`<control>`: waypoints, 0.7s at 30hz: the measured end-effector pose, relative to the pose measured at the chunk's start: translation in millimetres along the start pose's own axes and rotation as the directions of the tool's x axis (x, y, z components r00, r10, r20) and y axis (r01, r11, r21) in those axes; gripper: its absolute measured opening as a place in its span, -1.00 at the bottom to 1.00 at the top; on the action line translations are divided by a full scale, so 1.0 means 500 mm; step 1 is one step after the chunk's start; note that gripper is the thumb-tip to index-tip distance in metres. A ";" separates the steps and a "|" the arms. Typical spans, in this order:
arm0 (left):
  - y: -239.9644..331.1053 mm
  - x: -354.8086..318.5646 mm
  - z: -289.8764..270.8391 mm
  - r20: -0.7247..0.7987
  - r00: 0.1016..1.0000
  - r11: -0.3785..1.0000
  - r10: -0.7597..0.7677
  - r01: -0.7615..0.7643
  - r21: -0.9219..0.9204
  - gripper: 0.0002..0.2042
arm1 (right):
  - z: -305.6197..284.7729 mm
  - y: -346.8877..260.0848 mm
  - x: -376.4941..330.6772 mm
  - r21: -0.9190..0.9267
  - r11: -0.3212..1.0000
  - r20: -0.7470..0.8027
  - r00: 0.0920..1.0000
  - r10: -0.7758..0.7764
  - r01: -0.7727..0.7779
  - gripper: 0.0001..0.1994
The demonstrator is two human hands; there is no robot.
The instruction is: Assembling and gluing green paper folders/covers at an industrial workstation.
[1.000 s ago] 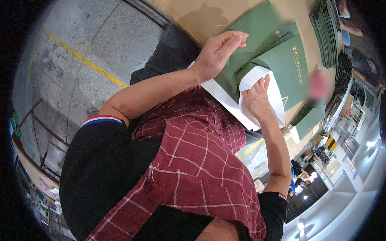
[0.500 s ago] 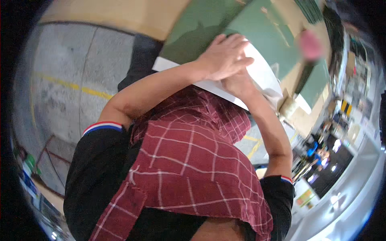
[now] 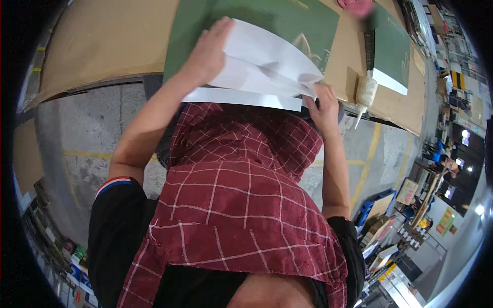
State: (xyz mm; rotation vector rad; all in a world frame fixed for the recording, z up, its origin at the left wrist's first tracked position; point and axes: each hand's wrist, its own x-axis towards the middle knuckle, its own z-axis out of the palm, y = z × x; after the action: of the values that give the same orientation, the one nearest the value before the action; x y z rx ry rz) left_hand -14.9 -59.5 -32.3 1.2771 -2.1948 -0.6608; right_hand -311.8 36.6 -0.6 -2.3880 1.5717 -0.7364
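A large green sheet (image 3: 313,31) with pale line drawing lies at the table's near edge, and a white strip (image 3: 241,97) runs along its front. Above that strip stands a creased white paper flap (image 3: 257,56), folded partly open. My left hand (image 3: 205,56) rests along the flap's left end, fingers stretched toward its far corner. At the flap's right end, my right hand (image 3: 326,110) pinches the paper's near corner between thumb and fingers. Some of the right fingertips are hidden by the paper.
A squeeze bottle (image 3: 366,92) with a pointed nozzle lies right of my right hand, by the table edge. Beyond it lies another green sheet (image 3: 393,51) with a white border. A blurred pink object (image 3: 357,6) is at the far right. Brown cardboard (image 3: 108,41) covers the table.
My hands were together over the white paper; now they are apart at its two ends. The flap has lifted and creased. My view has turned, bringing the bottle nearer.
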 end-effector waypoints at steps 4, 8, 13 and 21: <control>-0.059 -0.042 -0.115 -0.079 0.996 0.999 -0.038 0.037 -0.014 -0.45 | 0.069 -0.032 0.071 -0.008 0.985 0.006 0.985 -0.172 0.172 -0.65; 0.032 -0.036 -0.138 -0.210 0.947 0.844 0.243 -0.100 0.527 -0.59 | 0.098 -0.018 0.098 -0.235 0.955 0.152 0.977 -0.150 0.183 -0.69; 0.078 0.024 -0.062 0.225 0.871 0.897 0.437 -0.405 -0.177 -0.83 | 0.081 -0.044 0.126 -0.162 0.986 0.312 0.950 0.018 0.035 -0.74; 0.077 0.113 0.022 0.445 0.797 0.913 0.407 -0.343 -0.222 -0.76 | 0.088 0.002 0.160 0.450 0.784 0.257 0.903 0.345 -0.428 -0.73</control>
State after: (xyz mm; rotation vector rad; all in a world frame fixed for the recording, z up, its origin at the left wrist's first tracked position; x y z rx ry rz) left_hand -70.5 -90.9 -5.3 0.6060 -2.6474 -1.0210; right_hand -265.7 -40.6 -14.8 -1.6387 1.5064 -0.7254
